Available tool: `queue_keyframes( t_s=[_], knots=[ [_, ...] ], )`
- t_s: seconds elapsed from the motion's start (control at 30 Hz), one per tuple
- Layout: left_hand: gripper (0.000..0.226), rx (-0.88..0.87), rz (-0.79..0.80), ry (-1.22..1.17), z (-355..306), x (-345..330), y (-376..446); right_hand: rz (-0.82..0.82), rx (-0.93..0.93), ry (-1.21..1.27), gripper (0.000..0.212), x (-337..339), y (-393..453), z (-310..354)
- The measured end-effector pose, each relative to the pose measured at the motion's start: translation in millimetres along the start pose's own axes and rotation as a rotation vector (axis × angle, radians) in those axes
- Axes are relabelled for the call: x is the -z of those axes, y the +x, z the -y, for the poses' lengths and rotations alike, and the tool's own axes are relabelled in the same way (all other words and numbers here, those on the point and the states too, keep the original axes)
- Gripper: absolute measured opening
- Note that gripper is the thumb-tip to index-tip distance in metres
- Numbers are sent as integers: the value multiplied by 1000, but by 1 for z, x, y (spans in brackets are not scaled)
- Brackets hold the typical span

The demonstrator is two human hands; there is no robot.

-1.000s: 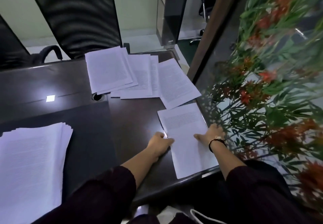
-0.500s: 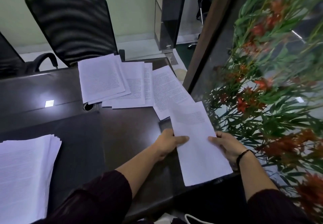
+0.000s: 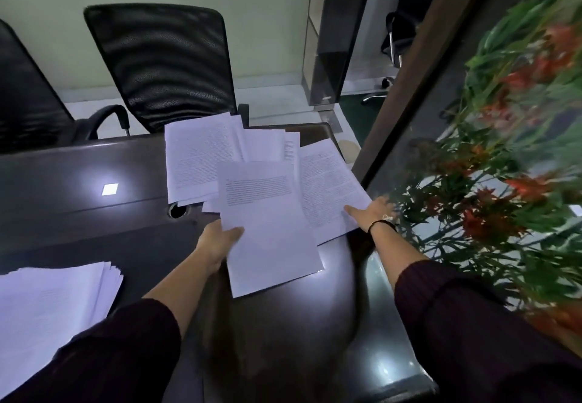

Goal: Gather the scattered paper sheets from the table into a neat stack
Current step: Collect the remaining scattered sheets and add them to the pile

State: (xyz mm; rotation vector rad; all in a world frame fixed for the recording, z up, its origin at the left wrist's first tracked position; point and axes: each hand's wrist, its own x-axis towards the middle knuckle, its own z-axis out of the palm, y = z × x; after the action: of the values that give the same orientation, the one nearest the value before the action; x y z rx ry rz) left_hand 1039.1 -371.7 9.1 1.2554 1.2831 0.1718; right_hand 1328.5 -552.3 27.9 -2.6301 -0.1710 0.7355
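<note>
Left hand: the left hand [image 3: 219, 240] gripped the held sheet [image 3: 267, 226] at its left edge, thumb on top and fingers underneath.
Held sheet: it was a white page with a block of print near its top, lifted above the table [image 3: 78, 182] and tilted, its near corner pointing toward the person. It overlapped the loose sheets behind it.
Right hand: the right hand [image 3: 371, 212] lay flat with straight fingers on the right sheet [image 3: 327, 188], near that page's right edge, gripping nothing. A dark band sat on its wrist.
Right sheet: it was a printed page lying on the table at an angle, close to the table's right edge and partly under the held sheet.
Far sheets: the far sheets [image 3: 201, 157] were several printed pages fanned over one another at the back of the table, just in front of the chair [image 3: 163, 65]. Their right side ran under the held sheet and the right sheet.
Stack: the stack [image 3: 53, 305] was a thick pile of pages at the near left of the table, its edges slightly stepped, well apart from the loose pages.
Table: it was dark and glossy, with a round cable hole [image 3: 177, 210] just below the far sheets.
Plant: the plant [image 3: 504, 166], green leaves with red flowers, stood to the right of the table, blurred.
Sleeves: both forearms showed below dark pushed-up sleeves.
</note>
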Motion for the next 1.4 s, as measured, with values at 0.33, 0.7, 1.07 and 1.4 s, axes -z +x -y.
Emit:
queue_keyframes(
  t_s=[0.33,0.7,1.07,1.4],
  knots=[
    [65,-47,-164,303,2,5,16,-276,418,205,6,56,-14,30],
    [32,-1059,-138,608,-183,-51,-73,-342,1226,-302,24,154,-110,129],
    [30,-152,-193,33,-54,8,-10,297,332,460,27,-43,-64,45],
    [88,74,-246,313,-1,11,14,52,280,-72,84,-95,-37,75]
  ],
)
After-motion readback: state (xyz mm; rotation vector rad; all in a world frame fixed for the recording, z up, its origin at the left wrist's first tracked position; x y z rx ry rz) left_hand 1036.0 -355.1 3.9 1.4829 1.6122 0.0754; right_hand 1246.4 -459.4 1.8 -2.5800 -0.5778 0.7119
